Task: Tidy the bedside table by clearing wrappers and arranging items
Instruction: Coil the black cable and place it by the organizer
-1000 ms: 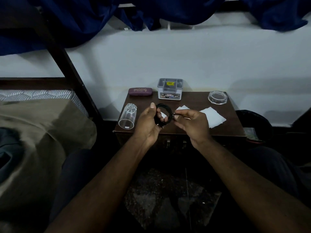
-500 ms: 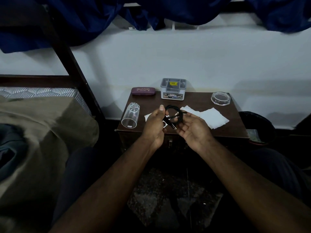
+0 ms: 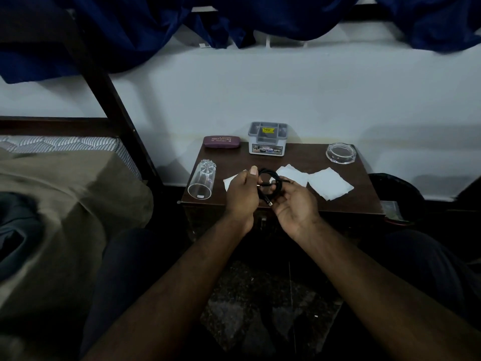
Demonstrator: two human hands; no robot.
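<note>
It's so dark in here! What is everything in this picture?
bedside table: one, dark brown, centre, against the wall
glass tumbler: one, clear, on its side, table's front left
spectacle case: one, maroon, table's back left
organiser box: one, grey, back centre
ashtray: one, clear glass, back right
paper sheets: three visible, white, flat on the table
cable: one, black, coiled, between the hands
bin: one, black, floor right of the table
bed: one, tan cover, left
curtain: count unclear, blue, along the top
left hand: one, pinches the cable
right hand: one, curled round the coil
</note>
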